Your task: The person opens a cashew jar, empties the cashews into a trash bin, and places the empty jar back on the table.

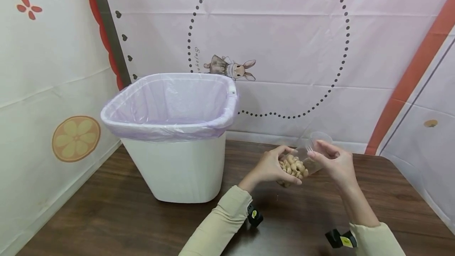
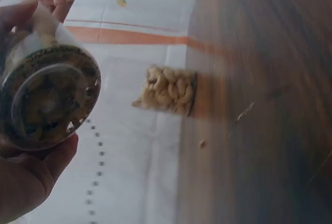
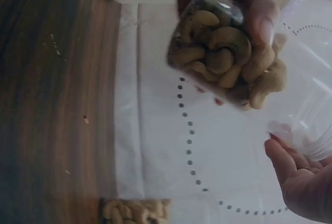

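Note:
A clear plastic cup [image 1: 308, 154] of cashews [image 1: 294, 167] lies tilted between both hands above the dark wooden table [image 1: 106, 216]. My left hand [image 1: 271, 168] grips its lower end, fingers wrapped round the nuts. My right hand [image 1: 332, 161] holds the empty upper end near the rim. In the left wrist view the cup's round base [image 2: 46, 99] faces the camera above my left hand [image 2: 26, 187]. The right wrist view shows the cashews [image 3: 223, 53] packed inside the cup, with my right hand [image 3: 298, 182] at its clear rim.
A white bin [image 1: 177, 169] with a purple liner [image 1: 170, 102] stands left of the hands. A second heap of cashews [image 2: 168, 92] sits on the table by the wall. Crumbs [image 2: 201, 143] lie nearby. Printed cloth walls close in the table.

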`<state>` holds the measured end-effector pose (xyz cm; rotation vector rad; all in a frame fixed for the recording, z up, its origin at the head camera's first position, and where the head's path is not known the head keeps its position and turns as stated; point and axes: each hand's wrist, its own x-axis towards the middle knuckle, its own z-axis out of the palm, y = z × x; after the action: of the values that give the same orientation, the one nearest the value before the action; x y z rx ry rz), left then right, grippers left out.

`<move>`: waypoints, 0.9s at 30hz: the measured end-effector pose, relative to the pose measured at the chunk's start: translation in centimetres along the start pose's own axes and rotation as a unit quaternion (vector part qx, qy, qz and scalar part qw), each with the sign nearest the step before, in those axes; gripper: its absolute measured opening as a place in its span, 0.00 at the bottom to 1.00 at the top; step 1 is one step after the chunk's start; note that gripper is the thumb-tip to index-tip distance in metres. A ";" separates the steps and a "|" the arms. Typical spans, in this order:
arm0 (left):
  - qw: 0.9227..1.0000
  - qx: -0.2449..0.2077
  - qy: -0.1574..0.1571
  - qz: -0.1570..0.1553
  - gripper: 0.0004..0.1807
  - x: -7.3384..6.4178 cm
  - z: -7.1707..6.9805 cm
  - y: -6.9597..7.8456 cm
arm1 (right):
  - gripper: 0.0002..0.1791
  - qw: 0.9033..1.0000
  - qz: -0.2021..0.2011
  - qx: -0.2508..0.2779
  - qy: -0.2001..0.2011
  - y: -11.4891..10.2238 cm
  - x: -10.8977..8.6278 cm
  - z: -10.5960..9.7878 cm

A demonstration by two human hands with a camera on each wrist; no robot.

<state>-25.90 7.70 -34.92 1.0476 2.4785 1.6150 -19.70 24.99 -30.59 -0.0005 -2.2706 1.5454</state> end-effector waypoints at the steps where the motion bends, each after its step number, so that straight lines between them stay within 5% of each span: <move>1: 1.000 0.009 0.002 0.005 0.40 0.0 0.0 0.1 | 0.30 1.000 -0.007 0.011 0.005 0.1 0.0 0.0; 7: 0.993 0.105 0.042 0.039 0.43 0.1 -0.2 0.8 | 0.30 0.996 -0.011 0.093 -0.004 0.2 0.1 0.1; 13: 0.954 0.259 0.127 0.084 0.45 0.1 -0.4 1.2 | 0.33 0.979 0.009 0.197 -0.046 2.2 1.2 0.1; 20: 0.926 0.329 0.147 0.113 0.45 -0.2 -0.3 1.1 | 0.37 0.983 0.036 0.180 0.003 6.3 3.8 0.8; 24: 0.923 0.332 0.149 0.124 0.45 -0.1 -0.1 1.2 | 0.38 0.985 0.055 0.160 0.028 4.4 2.8 1.1; 27: 0.931 0.313 0.142 0.124 0.44 -0.1 -0.2 1.3 | 0.40 0.988 0.065 0.135 0.041 1.2 1.1 1.3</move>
<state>-25.23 7.85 -33.84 1.2975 3.2996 1.0783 -21.41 24.56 -31.66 -0.1379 -2.0177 1.8736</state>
